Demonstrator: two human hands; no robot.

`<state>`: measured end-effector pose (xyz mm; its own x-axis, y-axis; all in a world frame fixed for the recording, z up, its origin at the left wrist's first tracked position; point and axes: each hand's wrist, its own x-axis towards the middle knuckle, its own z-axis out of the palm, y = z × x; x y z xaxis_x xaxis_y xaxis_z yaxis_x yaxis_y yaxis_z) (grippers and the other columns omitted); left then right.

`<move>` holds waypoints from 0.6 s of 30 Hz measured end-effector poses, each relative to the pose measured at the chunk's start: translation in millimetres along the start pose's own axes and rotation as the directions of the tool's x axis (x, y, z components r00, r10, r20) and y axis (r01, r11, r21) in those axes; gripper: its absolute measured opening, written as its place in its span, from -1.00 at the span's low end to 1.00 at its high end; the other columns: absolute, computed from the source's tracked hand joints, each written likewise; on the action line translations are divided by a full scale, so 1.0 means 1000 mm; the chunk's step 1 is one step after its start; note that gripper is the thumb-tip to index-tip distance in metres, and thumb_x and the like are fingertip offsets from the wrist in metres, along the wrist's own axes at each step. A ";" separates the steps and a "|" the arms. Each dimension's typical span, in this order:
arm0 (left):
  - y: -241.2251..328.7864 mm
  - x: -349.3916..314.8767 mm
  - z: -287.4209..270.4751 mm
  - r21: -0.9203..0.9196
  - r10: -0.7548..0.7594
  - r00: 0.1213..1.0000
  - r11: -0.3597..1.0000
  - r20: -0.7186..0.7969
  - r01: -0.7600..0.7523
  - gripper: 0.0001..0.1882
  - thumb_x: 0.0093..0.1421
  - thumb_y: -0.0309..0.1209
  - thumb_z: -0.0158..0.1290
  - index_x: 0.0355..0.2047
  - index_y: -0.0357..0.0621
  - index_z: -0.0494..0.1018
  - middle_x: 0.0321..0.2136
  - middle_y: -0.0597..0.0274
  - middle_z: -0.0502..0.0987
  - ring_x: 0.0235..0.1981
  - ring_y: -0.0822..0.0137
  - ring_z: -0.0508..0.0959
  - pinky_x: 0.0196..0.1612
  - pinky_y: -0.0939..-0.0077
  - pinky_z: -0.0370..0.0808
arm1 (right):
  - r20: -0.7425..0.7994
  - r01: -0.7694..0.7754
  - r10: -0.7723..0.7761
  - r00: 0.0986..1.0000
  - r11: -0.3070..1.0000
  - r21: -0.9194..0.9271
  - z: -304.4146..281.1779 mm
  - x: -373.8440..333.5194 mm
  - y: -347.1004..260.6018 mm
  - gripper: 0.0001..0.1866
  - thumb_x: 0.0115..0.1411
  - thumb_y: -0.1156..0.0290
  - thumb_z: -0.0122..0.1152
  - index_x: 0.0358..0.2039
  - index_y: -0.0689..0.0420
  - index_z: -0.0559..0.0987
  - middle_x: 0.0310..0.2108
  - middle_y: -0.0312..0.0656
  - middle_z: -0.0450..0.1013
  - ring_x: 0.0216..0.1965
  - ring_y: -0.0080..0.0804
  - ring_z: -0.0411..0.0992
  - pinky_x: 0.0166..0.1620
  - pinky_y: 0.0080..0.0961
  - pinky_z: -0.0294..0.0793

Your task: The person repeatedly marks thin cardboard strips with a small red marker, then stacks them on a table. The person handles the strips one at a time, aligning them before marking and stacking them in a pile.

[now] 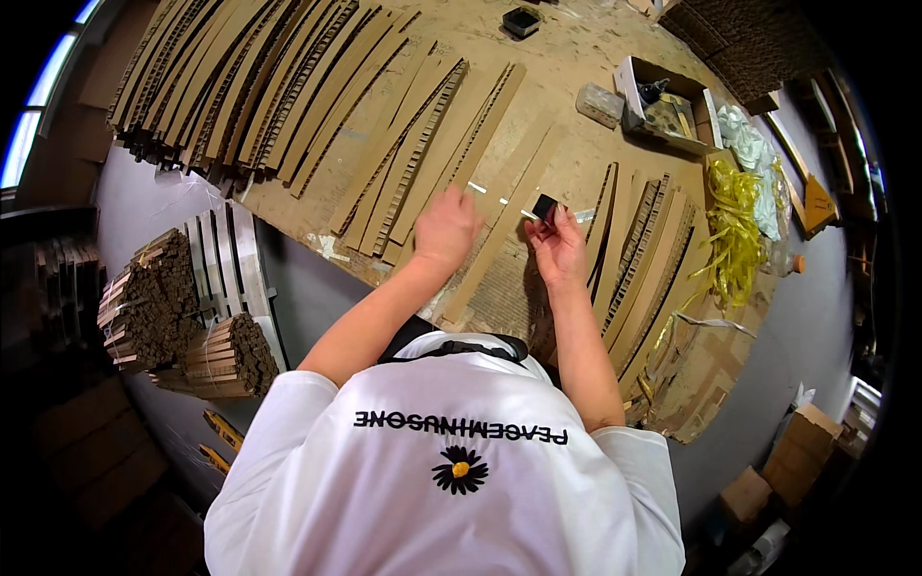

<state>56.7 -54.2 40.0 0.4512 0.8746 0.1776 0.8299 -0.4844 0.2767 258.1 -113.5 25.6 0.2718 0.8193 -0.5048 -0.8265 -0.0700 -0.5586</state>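
My right hand (559, 252) pinches a small black square block (545, 207) between thumb and fingers, above the cardboard-covered table (567, 144). To its left, my left hand (448, 230) reaches over a long brown cardboard strip (423, 213). The fingers of that hand are curled together, and what they grip, if anything, is hidden. Between my hands lies another long flat cardboard strip (495, 245), slanting away from me. Small white pieces (503, 202) show in a broken line between the two hands, one of them next to the black block.
A dense row of cardboard strips (240, 86) fills the table's far left. More strips (643, 259) lie right of my right hand, beside yellow ribbon (735, 226). An open box (667, 115) and a clear container (599, 104) stand beyond. Bundled strips (158, 298) are on the left floor.
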 end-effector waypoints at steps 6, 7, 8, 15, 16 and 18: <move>-0.027 0.021 0.006 0.243 -0.094 0.984 0.969 0.153 0.055 -0.63 0.14 -0.31 0.22 -0.14 -0.24 0.39 -0.24 0.05 0.46 -0.25 0.02 0.61 -0.32 0.09 0.61 | -0.046 -0.006 -0.002 0.999 0.987 -0.159 0.026 -0.007 0.010 -0.84 0.32 0.29 0.32 -0.20 0.06 0.58 -0.29 -0.35 0.59 -0.30 -0.52 0.52 -0.14 -0.45 0.52; -0.035 0.018 0.007 0.218 -0.103 0.983 0.974 0.154 0.068 -0.64 0.16 -0.37 0.17 -0.08 -0.24 0.39 -0.22 0.03 0.46 -0.25 0.02 0.61 -0.33 0.11 0.62 | -0.018 0.002 -0.004 1.000 0.988 -0.153 0.034 -0.007 0.013 -0.85 0.32 0.30 0.32 -0.20 0.06 0.58 -0.29 -0.36 0.59 -0.29 -0.53 0.52 -0.14 -0.47 0.51; -0.032 0.014 0.006 0.172 -0.100 0.979 0.983 0.178 0.069 -0.63 0.17 -0.43 0.12 -0.01 -0.25 0.39 -0.19 0.01 0.46 -0.26 0.02 0.62 -0.35 0.13 0.62 | -0.021 0.010 -0.013 1.000 0.988 -0.154 0.033 -0.011 0.013 -0.85 0.33 0.30 0.32 -0.20 0.06 0.58 -0.29 -0.36 0.59 -0.29 -0.54 0.52 -0.15 -0.48 0.51; -0.016 -0.029 -0.035 0.073 -0.087 0.888 0.995 0.451 0.060 -0.43 0.24 -0.50 0.01 0.29 -0.11 0.26 -0.14 -0.06 0.49 -0.27 -0.01 0.65 -0.34 0.17 0.63 | -0.024 0.004 -0.009 1.000 0.981 -0.192 0.011 -0.015 0.015 -0.87 0.36 0.26 0.26 -0.17 0.00 0.57 -0.28 -0.38 0.59 -0.26 -0.48 0.53 -0.09 -0.38 0.54; -0.018 -0.035 -0.029 0.063 -0.073 0.893 0.997 0.443 0.050 -0.43 0.24 -0.50 0.01 0.29 -0.11 0.26 -0.15 -0.06 0.49 -0.26 -0.01 0.65 -0.34 0.17 0.62 | -0.021 -0.001 -0.002 1.000 0.983 -0.185 0.014 -0.014 0.017 -0.87 0.36 0.26 0.27 -0.17 -0.01 0.57 -0.28 -0.38 0.59 -0.26 -0.47 0.53 -0.09 -0.38 0.53; -0.016 -0.035 -0.028 0.022 -0.099 0.914 0.995 0.393 0.098 -0.38 0.16 -0.31 0.24 0.21 0.01 0.28 -0.17 0.01 0.46 -0.14 -0.03 0.59 -0.24 0.10 0.59 | -0.027 -0.015 0.011 1.000 0.985 -0.173 0.020 -0.016 0.020 -0.86 0.35 0.27 0.27 -0.15 -0.02 0.57 -0.27 -0.39 0.59 -0.26 -0.45 0.53 -0.08 -0.37 0.52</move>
<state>18.5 -77.9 55.7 0.4594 0.8562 -0.2365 0.8772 -0.3955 0.2723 227.5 -116.9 35.6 0.2763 0.8027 -0.5286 -0.7330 -0.1797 -0.6560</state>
